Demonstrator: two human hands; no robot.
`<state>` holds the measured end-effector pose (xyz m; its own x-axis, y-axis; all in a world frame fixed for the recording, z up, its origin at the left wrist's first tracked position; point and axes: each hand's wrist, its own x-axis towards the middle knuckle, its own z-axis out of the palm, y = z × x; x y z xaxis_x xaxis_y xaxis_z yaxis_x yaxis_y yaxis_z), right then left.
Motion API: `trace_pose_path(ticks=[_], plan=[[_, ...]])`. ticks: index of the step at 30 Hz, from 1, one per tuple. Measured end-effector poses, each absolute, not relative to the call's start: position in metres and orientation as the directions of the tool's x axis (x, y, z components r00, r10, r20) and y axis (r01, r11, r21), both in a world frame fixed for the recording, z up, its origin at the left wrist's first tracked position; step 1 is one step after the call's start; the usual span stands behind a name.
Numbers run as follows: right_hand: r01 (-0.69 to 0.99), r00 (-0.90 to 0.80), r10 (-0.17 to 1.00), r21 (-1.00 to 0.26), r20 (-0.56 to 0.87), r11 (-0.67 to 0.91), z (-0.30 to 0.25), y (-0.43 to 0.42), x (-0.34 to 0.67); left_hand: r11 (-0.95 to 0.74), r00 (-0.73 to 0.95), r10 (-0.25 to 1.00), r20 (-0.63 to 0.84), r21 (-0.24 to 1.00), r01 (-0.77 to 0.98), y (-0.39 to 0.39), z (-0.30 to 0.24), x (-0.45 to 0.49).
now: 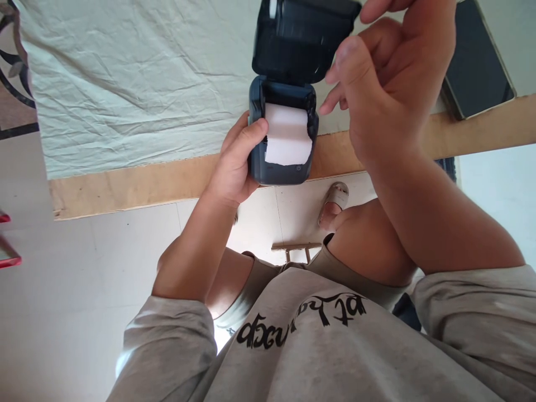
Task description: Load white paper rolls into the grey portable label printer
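A small dark portable receipt printer is held in my left hand, its thumb on the left rim and the other fingers mostly hidden beneath. The hinged lid is swung up and away from me. A roll of white paper sits inside the compartment, its torn loose end lying over the front edge. Right of the raised lid, my right hand has its fingers spread apart. Its thumb and fingertips are close to the lid's right edge; whether they touch it I cannot tell.
The table, covered by a pale green cloth, has a bare wooden front edge. A dark smartphone lies at the right. Below are my legs, a sandalled foot and a wooden stool-like frame. Red-edged objects stand at far left.
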<state>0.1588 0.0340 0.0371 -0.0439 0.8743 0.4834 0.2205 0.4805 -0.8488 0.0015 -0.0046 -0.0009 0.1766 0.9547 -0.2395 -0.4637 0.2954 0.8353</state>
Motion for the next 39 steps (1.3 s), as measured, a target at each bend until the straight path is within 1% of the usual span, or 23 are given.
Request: trace_pose_path(ticks=[2,5,7,10,12,14,17,19,21,22,23,24,25,27,29,31,35,37,39], plan=[[0.318,-0.064,0.866,-0.813,0.496,0.488,0.035,0.035,0.159,0.288,0.174,0.957,-0.233,0.836,-0.468,-0.005,0.0,0.002],[0.53,-0.247,0.837,-0.655,0.489,0.539,0.03,0.035,0.161,0.246,0.167,0.968,-0.189,0.852,-0.463,-0.005,0.002,0.004],[0.603,-0.367,0.828,-0.57,0.424,0.559,0.029,0.035,0.163,0.22,0.173,0.972,-0.158,0.868,-0.445,-0.005,0.004,0.005],[0.698,-0.476,0.832,-0.453,0.286,0.555,0.032,0.034,0.164,0.211,0.181,0.972,-0.151,0.898,-0.385,-0.006,0.008,0.005],[0.725,-0.527,0.829,-0.412,0.184,0.553,0.034,0.035,0.166,0.219,0.179,0.97,-0.166,0.917,-0.333,-0.007,0.01,0.006],[0.698,-0.563,0.817,-0.458,0.126,0.551,0.034,0.037,0.168,0.222,0.17,0.97,-0.175,0.924,-0.311,-0.009,0.012,0.006],[0.596,-0.57,0.81,-0.61,0.139,0.523,0.033,0.041,0.172,0.191,0.167,0.976,-0.139,0.916,-0.352,-0.009,0.011,0.006],[0.435,-0.554,0.815,-0.776,0.17,0.457,0.033,0.044,0.173,0.166,0.151,0.982,-0.114,0.903,-0.397,-0.007,0.008,0.006],[0.183,-0.491,0.851,-0.934,0.184,0.307,0.033,0.047,0.173,0.182,0.115,0.983,-0.146,0.88,-0.438,-0.004,0.004,0.005],[0.069,-0.453,0.875,-0.972,0.169,0.224,0.033,0.048,0.173,0.204,0.099,0.979,-0.179,0.864,-0.459,-0.003,0.002,0.004],[-0.008,-0.416,0.899,-0.989,0.14,0.15,0.031,0.051,0.173,0.23,0.094,0.973,-0.211,0.849,-0.476,-0.002,0.001,0.003],[-0.039,-0.372,0.922,-0.994,0.106,0.098,0.029,0.053,0.173,0.255,0.099,0.966,-0.237,0.835,-0.488,-0.001,0.0,0.003],[-0.029,-0.324,0.943,-0.997,0.078,0.073,0.026,0.055,0.173,0.27,0.107,0.962,-0.251,0.826,-0.495,0.0,-0.001,0.002],[0.048,-0.223,0.973,-0.997,0.056,0.068,0.018,0.06,0.174,0.269,0.12,0.963,-0.242,0.819,-0.507,0.002,-0.001,0.002],[0.156,-0.139,0.986,-0.982,0.087,0.109,0.009,0.062,0.176,0.26,0.131,0.966,-0.225,0.816,-0.516,0.002,0.0,0.002],[0.289,-0.139,0.979,-0.94,0.148,0.183,0.001,0.062,0.179,0.251,0.141,0.968,-0.208,0.816,-0.521,0.002,0.0,0.002],[0.507,-0.201,0.941,-0.793,0.273,0.339,-0.004,0.062,0.185,0.227,0.14,0.974,-0.181,0.834,-0.504,0.001,0.0,0.004],[0.575,-0.225,0.931,-0.732,0.289,0.366,-0.006,0.065,0.188,0.227,0.14,0.974,-0.181,0.84,-0.494,0.0,0.0,0.004],[0.62,-0.242,0.93,-0.693,0.276,0.367,-0.01,0.069,0.189,0.237,0.143,0.971,-0.19,0.841,-0.486,0.0,0.0,0.003]])
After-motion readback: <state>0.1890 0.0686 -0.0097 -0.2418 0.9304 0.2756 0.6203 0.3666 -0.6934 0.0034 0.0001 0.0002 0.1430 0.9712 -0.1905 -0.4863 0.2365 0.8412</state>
